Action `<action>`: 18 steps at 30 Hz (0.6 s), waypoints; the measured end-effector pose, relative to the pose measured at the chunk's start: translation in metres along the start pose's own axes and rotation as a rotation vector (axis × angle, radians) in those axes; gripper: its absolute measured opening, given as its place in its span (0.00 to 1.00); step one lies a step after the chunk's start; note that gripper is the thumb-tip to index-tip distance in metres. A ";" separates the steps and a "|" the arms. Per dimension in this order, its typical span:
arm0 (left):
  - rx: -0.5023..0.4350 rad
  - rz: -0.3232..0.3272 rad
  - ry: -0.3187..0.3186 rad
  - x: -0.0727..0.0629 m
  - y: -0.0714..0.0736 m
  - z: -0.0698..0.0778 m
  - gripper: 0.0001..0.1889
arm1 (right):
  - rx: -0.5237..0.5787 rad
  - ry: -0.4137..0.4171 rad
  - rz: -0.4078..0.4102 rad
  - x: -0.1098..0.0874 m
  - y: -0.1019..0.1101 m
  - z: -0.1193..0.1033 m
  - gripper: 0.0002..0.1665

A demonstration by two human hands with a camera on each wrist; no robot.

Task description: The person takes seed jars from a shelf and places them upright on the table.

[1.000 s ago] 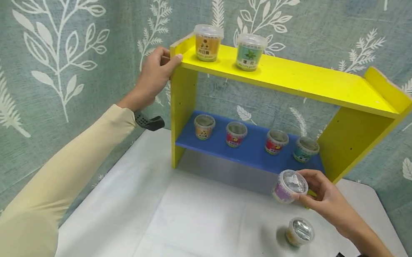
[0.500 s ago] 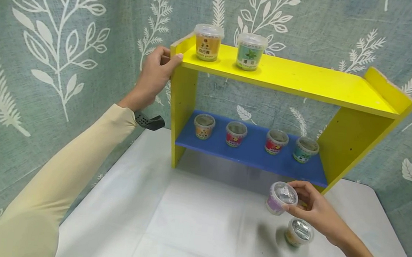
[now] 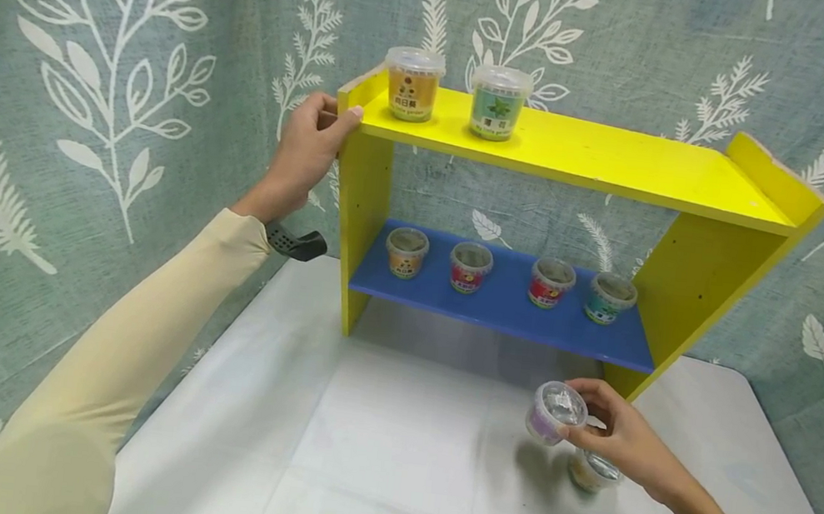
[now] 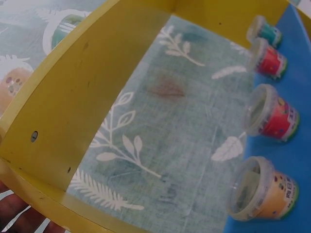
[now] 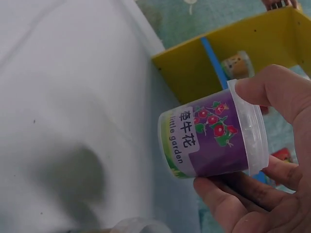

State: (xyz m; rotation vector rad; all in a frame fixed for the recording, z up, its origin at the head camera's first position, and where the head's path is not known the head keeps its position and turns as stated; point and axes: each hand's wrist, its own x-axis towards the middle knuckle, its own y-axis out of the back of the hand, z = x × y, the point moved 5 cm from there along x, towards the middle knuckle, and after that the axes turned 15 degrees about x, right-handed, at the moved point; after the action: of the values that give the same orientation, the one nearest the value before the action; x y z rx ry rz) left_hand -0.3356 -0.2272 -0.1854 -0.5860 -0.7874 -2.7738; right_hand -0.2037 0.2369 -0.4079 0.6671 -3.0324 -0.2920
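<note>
My right hand (image 3: pixel 622 438) grips a small plastic tub with a purple label (image 5: pixel 214 136) and clear lid, fingers and thumb around its rim. It is held above the white table, its shadow below. Behind that hand a second lidded tub (image 3: pixel 593 474) stands on the table, partly covered. My left hand (image 3: pixel 311 154) holds the upper left corner of the yellow shelf unit (image 3: pixel 618 157), thumb on the front edge. An orange-labelled tub (image 3: pixel 412 89) and a green-labelled tub (image 3: pixel 499 107) stand on the top board, close to that hand.
On the blue lower board (image 3: pixel 481 315) several tubs stand in a row: an orange one (image 3: pixel 406 255), two red ones, and a teal one (image 3: pixel 609 301). Patterned green curtains (image 3: pixel 168 139) hang behind and beside the white table (image 3: pixel 391 456).
My right hand has moved down and slightly left with the purple-labelled tub, away from the shelf and partly over the tub on the table. My left hand stays on the corner.
</note>
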 end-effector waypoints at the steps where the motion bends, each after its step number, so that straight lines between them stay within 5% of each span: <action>1: -0.001 -0.001 0.001 0.000 0.000 0.000 0.20 | 0.003 -0.003 0.002 0.000 0.000 0.002 0.37; 11: -0.011 -0.002 0.007 0.000 0.000 -0.002 0.19 | -0.070 -0.066 0.008 -0.001 0.001 0.029 0.40; 18: -0.005 -0.001 0.001 0.001 0.000 -0.001 0.19 | -0.171 -0.031 0.040 -0.002 0.002 0.028 0.40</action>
State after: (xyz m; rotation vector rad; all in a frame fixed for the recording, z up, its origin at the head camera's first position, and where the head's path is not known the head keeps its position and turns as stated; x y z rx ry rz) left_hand -0.3370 -0.2281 -0.1860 -0.5856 -0.7811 -2.7774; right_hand -0.2044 0.2446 -0.4354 0.5946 -3.0002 -0.5573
